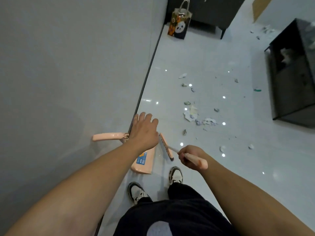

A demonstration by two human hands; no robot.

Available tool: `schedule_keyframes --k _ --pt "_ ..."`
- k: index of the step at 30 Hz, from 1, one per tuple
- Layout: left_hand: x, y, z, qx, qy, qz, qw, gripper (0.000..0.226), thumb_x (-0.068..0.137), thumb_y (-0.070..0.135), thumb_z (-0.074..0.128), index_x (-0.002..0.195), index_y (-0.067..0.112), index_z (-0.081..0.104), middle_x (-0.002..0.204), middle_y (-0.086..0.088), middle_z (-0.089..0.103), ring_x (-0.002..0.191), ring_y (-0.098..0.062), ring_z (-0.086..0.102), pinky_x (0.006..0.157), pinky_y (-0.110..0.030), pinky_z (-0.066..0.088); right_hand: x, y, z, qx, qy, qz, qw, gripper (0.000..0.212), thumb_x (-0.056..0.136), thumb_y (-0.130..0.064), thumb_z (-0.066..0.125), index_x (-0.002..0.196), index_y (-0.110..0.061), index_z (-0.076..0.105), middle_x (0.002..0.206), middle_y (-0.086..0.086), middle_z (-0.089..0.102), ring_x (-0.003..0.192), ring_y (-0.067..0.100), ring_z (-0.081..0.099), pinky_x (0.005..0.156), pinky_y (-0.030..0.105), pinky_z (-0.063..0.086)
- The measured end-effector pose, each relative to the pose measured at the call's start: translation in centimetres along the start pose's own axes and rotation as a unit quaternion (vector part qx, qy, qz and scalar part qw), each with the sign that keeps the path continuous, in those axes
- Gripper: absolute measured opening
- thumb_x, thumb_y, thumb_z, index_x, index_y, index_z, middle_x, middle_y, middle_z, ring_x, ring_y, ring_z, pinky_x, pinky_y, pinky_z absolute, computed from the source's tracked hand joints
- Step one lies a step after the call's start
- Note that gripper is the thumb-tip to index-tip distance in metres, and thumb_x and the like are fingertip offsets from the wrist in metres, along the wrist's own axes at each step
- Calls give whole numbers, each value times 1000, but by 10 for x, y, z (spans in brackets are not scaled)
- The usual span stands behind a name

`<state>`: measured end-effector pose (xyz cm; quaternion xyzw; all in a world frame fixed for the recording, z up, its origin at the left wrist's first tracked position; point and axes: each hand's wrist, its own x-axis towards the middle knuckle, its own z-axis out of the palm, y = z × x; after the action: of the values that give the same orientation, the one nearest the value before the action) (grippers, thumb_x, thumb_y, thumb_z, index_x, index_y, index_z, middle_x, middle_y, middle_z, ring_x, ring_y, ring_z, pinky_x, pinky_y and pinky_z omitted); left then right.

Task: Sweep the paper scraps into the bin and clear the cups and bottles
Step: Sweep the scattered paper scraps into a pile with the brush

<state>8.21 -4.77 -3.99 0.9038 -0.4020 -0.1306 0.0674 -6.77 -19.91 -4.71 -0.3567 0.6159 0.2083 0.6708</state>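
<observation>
Paper scraps lie scattered over the glossy floor ahead of you, between the wall and a dark cabinet; a panda gift bag stands far off by the wall. Your left hand reaches out — fingers spread, holding nothing — over the pink dustpan leaning at the wall. Your right hand grips the brush handle, its head just beside the dustpan.
</observation>
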Motion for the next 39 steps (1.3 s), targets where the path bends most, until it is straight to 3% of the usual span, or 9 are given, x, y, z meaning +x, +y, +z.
schedule_keyframes --k 4,9,12,15,18,22,27,31,39 --pt "11 22 3 -29 -41 12 999 48 87 28 52 133 13 51 144 -12 39 133 -28 30 107 -39 27 5 4 -22 82 -3 -40 996 19 93 11 42 80 2 52 71 12 45 37 10 48 35 17 41" --pt "22 40 0 -34 -97 -9 995 50 89 26 50 138 15 45 149 -11 32 136 -29 26 106 -39 32 13 -12 -41 56 -18 -80 995 25 94 12 39 75 3 52 69 11 45 42 12 46 38 18 38" --pt "33 54 -2 -32 -101 -35 994 49 90 26 50 138 15 45 146 -10 35 134 -28 29 102 -38 35 23 -24 -57 78 -23 -72 994 11 93 10 45 87 5 53 77 15 48 54 15 47 40 18 43" --pt "46 76 2 -22 -104 -53 993 48 91 27 49 137 14 45 145 -10 36 133 -28 31 100 -38 37 34 -37 -80 102 -61 -43 992 2 96 1 53 96 3 54 86 16 55 50 16 58 43 19 52" --pt "59 112 15 -15 -129 -58 990 46 91 28 50 135 14 46 144 -10 37 131 -28 32 99 -39 39 53 -38 -109 105 -77 -7 991 6 95 0 52 102 0 52 75 14 57 39 14 55 40 19 49" --pt "83 172 38 -27 -161 -55 985 48 92 29 50 137 14 46 143 -9 38 130 -28 34 99 -39 40 75 -31 -168 138 -82 14 987 4 95 -2 54 93 1 56 68 11 58 38 13 48 35 19 42" --pt "114 252 60 -20 -207 -2 978 47 91 30 51 135 13 47 143 -11 38 130 -31 34 99 -39 39 79 -27 -257 225 -94 24 969 12 99 -3 50 88 -1 54 67 10 55 38 11 45 35 17 41" --pt "142 316 69 -3 -225 53 973 47 92 32 51 134 12 48 138 -11 42 127 -30 38 98 -39 39 65 -18 -325 283 -74 23 956 5 99 -1 49 95 1 53 72 13 54 42 12 44 35 18 41" --pt "171 419 78 16 -241 186 952 52 92 35 52 139 13 45 141 -10 43 127 -28 39 100 -39 39 37 18 -396 373 40 -11 927 3 92 5 54 94 5 56 73 16 56 35 15 47 35 18 42"
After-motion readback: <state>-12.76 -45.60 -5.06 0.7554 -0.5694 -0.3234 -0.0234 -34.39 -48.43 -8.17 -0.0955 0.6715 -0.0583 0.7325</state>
